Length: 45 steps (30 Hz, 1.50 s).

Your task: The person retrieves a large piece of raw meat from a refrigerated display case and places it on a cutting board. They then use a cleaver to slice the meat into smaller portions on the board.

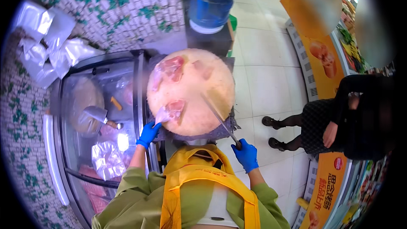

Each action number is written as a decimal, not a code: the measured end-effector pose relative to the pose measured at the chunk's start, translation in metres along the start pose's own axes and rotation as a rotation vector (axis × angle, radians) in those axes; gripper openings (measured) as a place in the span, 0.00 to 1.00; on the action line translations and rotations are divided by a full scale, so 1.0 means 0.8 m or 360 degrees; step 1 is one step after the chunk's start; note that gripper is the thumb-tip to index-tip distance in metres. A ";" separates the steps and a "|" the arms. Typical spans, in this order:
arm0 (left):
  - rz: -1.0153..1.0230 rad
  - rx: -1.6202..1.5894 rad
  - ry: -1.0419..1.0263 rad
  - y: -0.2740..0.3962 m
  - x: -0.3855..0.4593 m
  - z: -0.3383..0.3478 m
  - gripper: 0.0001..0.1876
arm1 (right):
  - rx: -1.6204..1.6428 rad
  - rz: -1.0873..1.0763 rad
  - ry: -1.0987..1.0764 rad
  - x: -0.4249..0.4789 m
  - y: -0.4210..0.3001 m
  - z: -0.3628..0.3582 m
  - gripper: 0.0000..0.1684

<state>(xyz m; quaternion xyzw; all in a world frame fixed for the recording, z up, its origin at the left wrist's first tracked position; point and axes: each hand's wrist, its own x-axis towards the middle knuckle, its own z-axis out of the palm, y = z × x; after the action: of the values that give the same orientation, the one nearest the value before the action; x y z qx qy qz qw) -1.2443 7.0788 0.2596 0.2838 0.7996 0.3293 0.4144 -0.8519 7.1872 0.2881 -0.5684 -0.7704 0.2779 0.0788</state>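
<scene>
My left hand (148,135), in a blue glove, holds the pale narrow end of a piece of raw meat (175,109) at the lower left edge of a round chopping block (197,79). In my right hand (246,155), also gloved in blue, is the handle of a long-bladed knife (219,117). Its blade slants up and left over the block, and its tip looks blurred. Another piece of raw meat (173,67) lies at the block's upper left, with a smaller, hazy pinkish piece (203,69) to its right.
On the left, a glass-topped display case (140,86) bears a cleaver (97,114) and a clear plastic bag (106,160). A large water bottle (211,3) stands beyond the block. One person (321,127) stands at the right, before shelves with orange panels (324,60).
</scene>
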 end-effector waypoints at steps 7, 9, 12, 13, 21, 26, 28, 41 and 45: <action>0.0088 -0.0231 0.0120 -0.024 0.013 0.041 0.18 | -0.0014 -0.0157 -0.0161 -0.013 -0.004 0.010 0.17; 0.0238 -0.0240 0.0242 0.001 -0.004 0.059 0.19 | -0.0019 -0.0164 -0.0167 -0.016 -0.003 0.015 0.17; 0.0191 -0.0152 0.0362 0.008 -0.007 0.071 0.20 | -0.0014 -0.0167 -0.0180 -0.016 -0.006 0.014 0.17; 0.0254 -0.0087 0.0377 0.005 -0.008 0.070 0.20 | -0.0012 -0.0167 -0.0182 -0.017 -0.008 0.014 0.17; 0.0635 0.0044 0.0373 0.012 -0.025 0.067 0.19 | 0.0097 -0.0099 -0.0161 -0.022 -0.012 0.019 0.18; 0.0088 -0.0302 0.0238 -0.002 -0.012 0.069 0.19 | 0.0100 -0.0073 -0.0167 -0.026 -0.017 0.018 0.19; 0.0047 -0.0285 0.0267 -0.003 -0.009 0.072 0.19 | 0.0087 -0.0061 -0.0167 -0.025 -0.016 0.020 0.19; 0.0371 -0.0070 0.0215 -0.001 -0.016 0.068 0.19 | 0.0069 -0.0007 -0.0177 -0.028 -0.018 0.020 0.19; 0.0191 -0.0314 0.0085 -0.039 0.011 0.073 0.19 | 0.0187 -0.0087 -0.0087 -0.029 -0.026 0.024 0.18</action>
<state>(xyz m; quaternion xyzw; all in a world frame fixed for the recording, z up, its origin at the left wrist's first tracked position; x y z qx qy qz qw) -1.2043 7.0829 0.2060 0.2800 0.7557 0.4381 0.3983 -0.8695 7.1551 0.2877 -0.5337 -0.7699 0.3357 0.0985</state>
